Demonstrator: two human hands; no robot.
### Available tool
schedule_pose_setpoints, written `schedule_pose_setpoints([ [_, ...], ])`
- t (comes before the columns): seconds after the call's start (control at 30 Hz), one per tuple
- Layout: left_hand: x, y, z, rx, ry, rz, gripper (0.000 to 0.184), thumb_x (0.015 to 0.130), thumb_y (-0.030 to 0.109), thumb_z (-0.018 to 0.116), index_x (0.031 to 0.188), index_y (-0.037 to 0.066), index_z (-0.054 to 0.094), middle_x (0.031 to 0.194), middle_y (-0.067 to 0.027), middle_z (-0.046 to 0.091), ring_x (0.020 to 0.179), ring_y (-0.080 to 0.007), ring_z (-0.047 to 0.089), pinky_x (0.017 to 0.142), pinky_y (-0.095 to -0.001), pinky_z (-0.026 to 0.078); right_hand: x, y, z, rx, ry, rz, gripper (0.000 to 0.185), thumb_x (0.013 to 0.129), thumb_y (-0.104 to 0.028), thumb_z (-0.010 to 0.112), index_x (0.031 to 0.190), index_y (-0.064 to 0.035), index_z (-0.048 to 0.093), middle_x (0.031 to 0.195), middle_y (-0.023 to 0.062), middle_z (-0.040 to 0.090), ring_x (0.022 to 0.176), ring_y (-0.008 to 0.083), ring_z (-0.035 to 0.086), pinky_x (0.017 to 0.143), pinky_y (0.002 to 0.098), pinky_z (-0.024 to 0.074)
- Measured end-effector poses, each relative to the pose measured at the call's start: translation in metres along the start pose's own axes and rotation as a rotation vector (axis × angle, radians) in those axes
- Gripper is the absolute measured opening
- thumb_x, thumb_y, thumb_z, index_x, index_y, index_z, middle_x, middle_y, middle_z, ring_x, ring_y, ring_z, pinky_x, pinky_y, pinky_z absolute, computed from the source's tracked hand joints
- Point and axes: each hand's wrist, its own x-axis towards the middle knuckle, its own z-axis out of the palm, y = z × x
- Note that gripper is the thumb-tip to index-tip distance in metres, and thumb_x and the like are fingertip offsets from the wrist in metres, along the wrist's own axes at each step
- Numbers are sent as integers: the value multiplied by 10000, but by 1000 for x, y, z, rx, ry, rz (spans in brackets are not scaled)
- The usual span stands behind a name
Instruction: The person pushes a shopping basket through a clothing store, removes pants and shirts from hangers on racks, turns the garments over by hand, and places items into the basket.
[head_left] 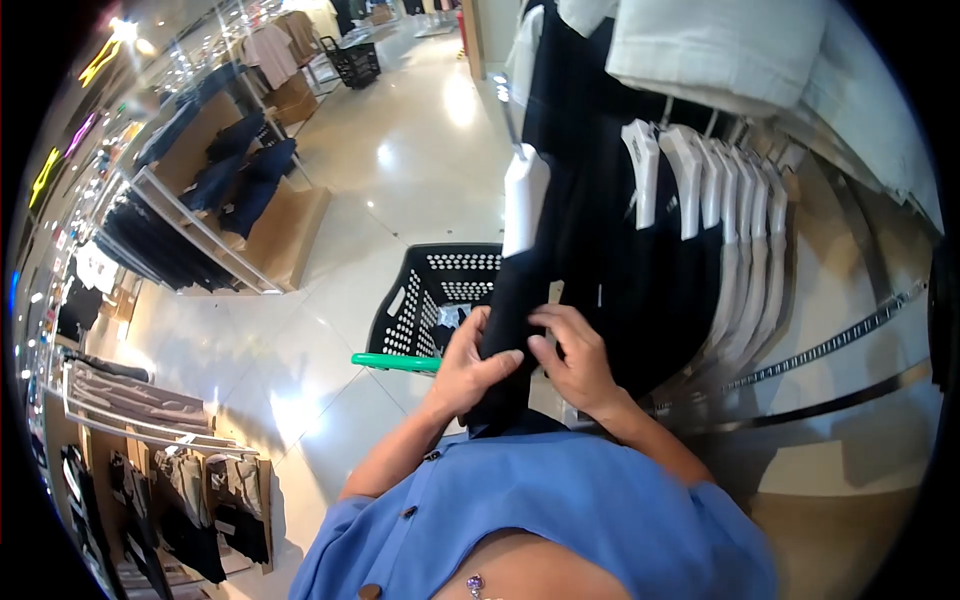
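Observation:
A long, narrow black garment (pixel 515 310) hangs in front of me from a white hanger (pixel 524 200). My left hand (pixel 470 368) is closed on its left side, thumb across the front and fingers mostly hidden behind the cloth. At the garment's right edge is my right hand (pixel 574 360), its fingers curled and its thumb and fingertips against the cloth, slightly blurred. The lower end of the garment reaches down to my blue top (pixel 520 480).
A black basket (pixel 400 310) with a green handle (pixel 395 362) stands beyond my left hand. To the right, several black and light garments hang on white hangers (pixel 683 175) along a curved metal rail (pixel 830 405). Folded white clothing (pixel 715 55) lies above. Denim displays (pixel 255 180) stand left.

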Motion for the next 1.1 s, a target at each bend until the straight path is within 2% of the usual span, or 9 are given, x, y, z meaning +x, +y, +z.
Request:
schedule_pose_setpoints([
  [0.07, 4, 8, -6, 77, -19, 17, 477, 684, 135, 664, 1085, -11, 450, 954, -65, 516, 874, -127, 495, 806, -252, 398, -2, 0, 5, 93, -42, 85, 283, 830, -190, 589, 1035, 1, 550, 1087, 163, 522, 954, 322, 549, 829, 353, 448],
  [0.13, 3, 20, -11, 87, -30, -3, 483, 664, 117, 662, 1085, -13, 464, 959, -64, 524, 883, -129, 503, 810, -250, 395, 0, 5, 2, 17, 4, 31, 283, 833, -133, 578, 1066, 22, 530, 1076, 162, 522, 937, 277, 556, 792, 321, 455],
  [0.33, 0, 27, -27, 4, -73, -41, 542, 593, 117, 668, 1090, -9, 492, 945, -41, 536, 880, -123, 509, 810, -233, 380, 3, 18, -3, 29, 50, 106, 313, 828, -168, 581, 1077, 8, 512, 1119, 177, 484, 945, 305, 556, 820, 337, 468],
  [0.47, -4, 24, -40, 8, -77, -67, 579, 559, 122, 667, 1098, -14, 503, 935, -30, 538, 870, -119, 510, 806, -229, 378, 5, 21, -3, -13, 131, 117, 419, 805, -127, 605, 1179, -24, 446, 1203, 184, 420, 986, 301, 535, 812, 342, 476],
  [0.67, -5, 23, -54, -34, -156, -108, 665, 527, 131, 668, 1149, -22, 491, 991, -51, 567, 922, -138, 533, 866, -233, 377, 23, 13, -16, -96, 200, 10, 490, 803, -149, 615, 1246, -79, 419, 1294, 177, 353, 1078, 307, 469, 877, 353, 444],
  [0.83, -11, 32, -24, -79, -73, -117, 634, 582, 116, 683, 1164, -22, 472, 1019, -60, 550, 941, -140, 526, 868, -244, 384, 35, -2, -12, -101, 27, -66, 516, 840, -306, 565, 1250, -28, 420, 1301, 182, 389, 1147, 366, 372, 972, 432, 318],
  [0.87, -10, 29, -20, -89, -94, -98, 611, 633, 109, 671, 1185, -20, 442, 1052, -67, 529, 958, -142, 515, 865, -259, 393, 34, -4, -8, -113, -19, -43, 571, 869, -371, 522, 1283, -6, 373, 1334, 177, 339, 1175, 314, 357, 976, 383, 312],
  [1.0, 2, 19, -2, -217, -12, 6, 521, 734, 113, 627, 1187, 0, 396, 1054, -84, 510, 947, -148, 516, 853, -285, 422, 25, -11, 5, 226, -228, 157, 660, 847, -382, 562, 1297, 38, 322, 1329, 184, 325, 1211, 305, 352, 957, 375, 357],
  [1.1, 10, 9, 5, -288, -1, 35, 438, 803, 117, 591, 1174, 34, 373, 1023, -76, 492, 936, -137, 511, 818, -278, 446, 13, -20, 4, 137, -262, 42, 745, 794, -333, 638, 1329, 20, 258, 1312, 228, 325, 1220, 329, 354, 977, 383, 337],
])
